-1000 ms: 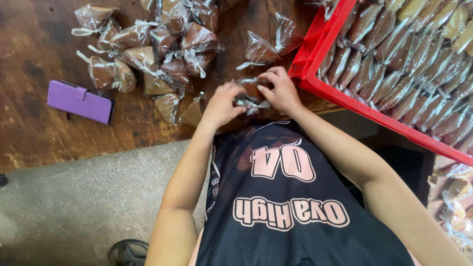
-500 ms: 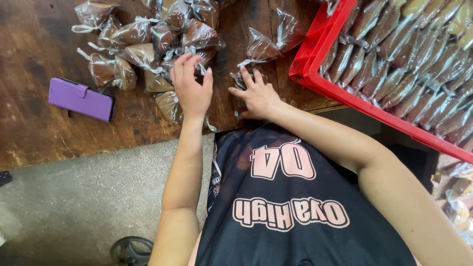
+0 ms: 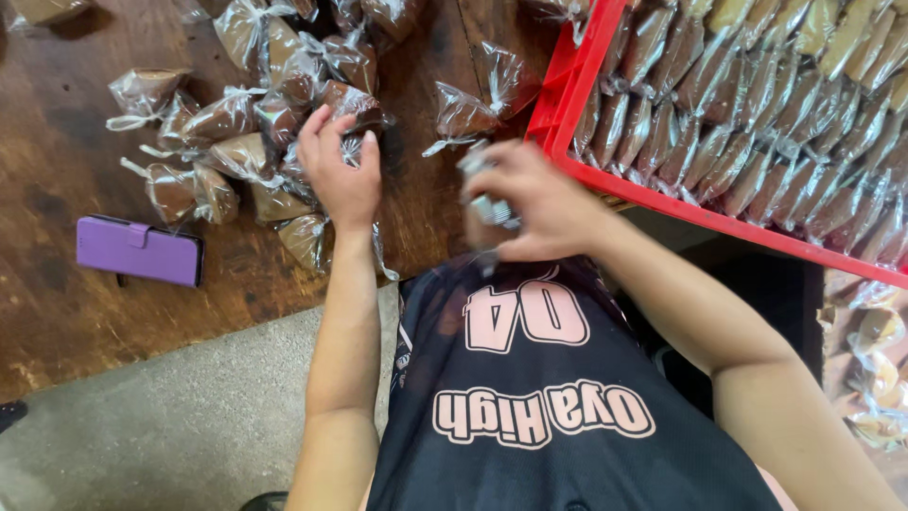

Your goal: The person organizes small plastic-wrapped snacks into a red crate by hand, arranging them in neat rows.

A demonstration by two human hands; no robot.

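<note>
My left hand (image 3: 342, 175) rests on a heap of clear plastic bags of brown cakes (image 3: 255, 123) on the dark wooden table (image 3: 66, 161), its fingers curled over one bag. My right hand (image 3: 530, 203) is lifted near my chest and closed around a small crumpled clear wrapper (image 3: 487, 203), blurred by motion. One tied bag (image 3: 473, 104) lies alone between my hands and the red crate (image 3: 567, 114).
The red plastic crate on the right holds several rows of wrapped brown cakes (image 3: 757, 104). A purple wallet case (image 3: 140, 251) lies on the table at left. More bagged cakes (image 3: 875, 360) sit low at the far right. Grey floor (image 3: 170, 426) lies below the table edge.
My hands were together at the table edge, then split. The left reached out onto the heap of bags. The right lifted off the table toward my chest, holding a wrapper.
</note>
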